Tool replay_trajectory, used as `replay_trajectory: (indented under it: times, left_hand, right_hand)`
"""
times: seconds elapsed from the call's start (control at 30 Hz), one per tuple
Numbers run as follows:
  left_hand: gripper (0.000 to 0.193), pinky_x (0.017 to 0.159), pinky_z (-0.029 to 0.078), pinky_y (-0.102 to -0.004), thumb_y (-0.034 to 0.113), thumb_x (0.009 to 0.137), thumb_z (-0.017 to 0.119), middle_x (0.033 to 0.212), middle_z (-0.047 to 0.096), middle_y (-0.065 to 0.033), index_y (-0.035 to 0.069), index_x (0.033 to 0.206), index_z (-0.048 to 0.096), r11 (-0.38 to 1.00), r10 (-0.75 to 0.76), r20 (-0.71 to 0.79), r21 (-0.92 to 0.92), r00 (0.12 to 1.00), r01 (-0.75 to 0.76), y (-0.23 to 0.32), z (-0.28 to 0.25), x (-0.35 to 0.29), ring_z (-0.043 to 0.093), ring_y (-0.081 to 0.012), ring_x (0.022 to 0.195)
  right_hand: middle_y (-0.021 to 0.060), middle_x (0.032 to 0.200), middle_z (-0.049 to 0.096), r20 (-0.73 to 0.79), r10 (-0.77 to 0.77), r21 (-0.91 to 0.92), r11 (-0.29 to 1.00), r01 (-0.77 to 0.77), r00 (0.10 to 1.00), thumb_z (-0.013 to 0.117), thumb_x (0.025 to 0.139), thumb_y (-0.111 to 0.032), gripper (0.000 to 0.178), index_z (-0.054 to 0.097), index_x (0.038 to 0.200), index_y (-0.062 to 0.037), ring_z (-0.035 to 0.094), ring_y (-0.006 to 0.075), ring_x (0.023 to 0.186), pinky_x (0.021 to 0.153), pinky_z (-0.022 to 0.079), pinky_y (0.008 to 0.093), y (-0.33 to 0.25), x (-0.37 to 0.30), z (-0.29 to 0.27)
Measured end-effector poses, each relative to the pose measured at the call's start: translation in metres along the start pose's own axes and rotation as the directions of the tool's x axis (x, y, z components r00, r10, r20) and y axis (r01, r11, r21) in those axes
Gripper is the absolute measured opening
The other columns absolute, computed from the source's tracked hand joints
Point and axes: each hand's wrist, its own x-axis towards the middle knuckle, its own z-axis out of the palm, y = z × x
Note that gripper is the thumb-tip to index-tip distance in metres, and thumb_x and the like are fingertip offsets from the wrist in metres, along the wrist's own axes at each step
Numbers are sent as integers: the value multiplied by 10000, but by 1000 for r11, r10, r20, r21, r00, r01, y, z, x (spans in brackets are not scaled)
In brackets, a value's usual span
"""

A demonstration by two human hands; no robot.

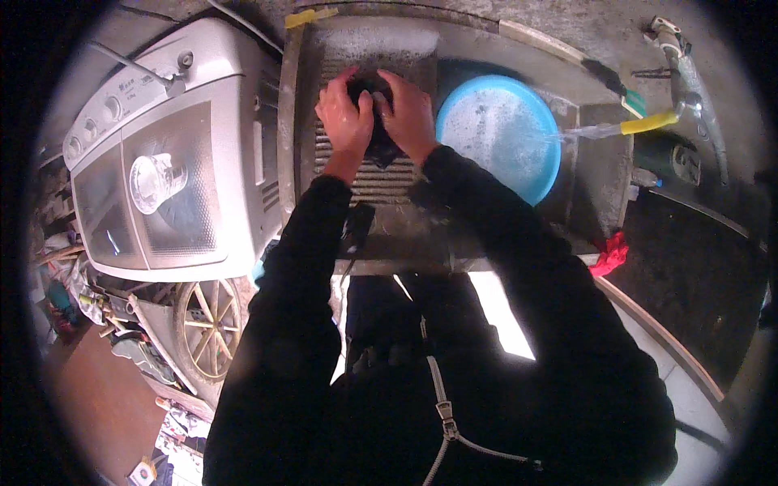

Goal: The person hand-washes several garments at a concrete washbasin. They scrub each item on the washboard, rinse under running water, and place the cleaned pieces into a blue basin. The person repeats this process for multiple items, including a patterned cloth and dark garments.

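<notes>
Both my hands are over the ribbed washboard slab (pixel 381 190) of a stone sink. Bunched between them is a dark wet cloth (pixel 386 147), its kind of garment not clear, with one end trailing down the ridges. My left hand (pixel 347 120) has its fingers curled over the cloth's left side. From the other side my right hand (pixel 405 117) grips it, thumb near the left thumb. White suds (pixel 377 40) lie along the slab's far edge. In the basin to the right, a blue plastic tub (pixel 501 138) holds foamy water.
Water runs from a tap's yellow hose (pixel 648 123) into the tub. A white twin-tub washing machine (pixel 166 154) stands left of the sink, a clear cup (pixel 156 182) on its lid. A red cloth (pixel 609 253) hangs at the sink's right front corner. A spoked wheel (pixel 207 330) is lower left.
</notes>
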Motion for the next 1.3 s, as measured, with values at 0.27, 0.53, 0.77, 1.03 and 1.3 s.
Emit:
replay_trajectory:
  times: [0.27, 0.53, 0.77, 1.03, 1.3]
  left_hand:
    - [77, 619, 400, -456, 162, 834, 570, 664, 560, -99, 102, 786, 576, 964, 59, 289, 233, 956, -129, 12, -29, -74, 553, -320, 659]
    - [323, 971, 355, -544, 404, 938, 469, 1253, 543, -94, 202, 1087, 671, 850, -170, 283, 526, 944, -5, -13, 10, 1, 495, -350, 1128]
    - [161, 792, 406, -484, 180, 840, 551, 987, 591, -139, 68, 927, 629, 980, -46, 401, 196, 915, -37, 35, -56, -97, 538, -331, 924]
    - [357, 971, 356, -586, 426, 876, 541, 1318, 490, -124, 144, 1054, 665, 845, -23, 184, 528, 983, -79, -2, 18, 13, 441, -355, 1228]
    - [217, 929, 357, -479, 183, 857, 568, 1130, 576, -143, 25, 1002, 601, 984, -161, 197, 103, 967, 143, 49, -58, -124, 500, -344, 1081]
  right_hand:
    - [162, 937, 580, 279, 13, -116, 993, 20, 960, 573, 832, -200, 166, 600, 929, -69, 548, 364, 909, 769, 413, 497, -6, -66, -22]
    - [184, 1132, 567, 127, -36, -355, 932, 79, 991, 571, 864, -397, 376, 658, 972, -48, 485, 370, 1121, 871, 436, 522, 13, 3, -3]
    - [178, 955, 573, 43, -90, 61, 994, 87, 995, 568, 799, -171, 217, 569, 967, -33, 538, 373, 927, 809, 414, 498, -27, -97, -31]
    - [198, 1198, 541, 30, -44, -485, 873, 53, 999, 539, 860, -402, 407, 631, 1095, -82, 492, 393, 1119, 852, 449, 545, 17, 14, -9]
    - [159, 1297, 491, 163, 268, 33, 960, -277, 949, 564, 813, -298, 347, 604, 1094, -98, 414, 349, 1256, 1028, 280, 532, -49, -131, -35]
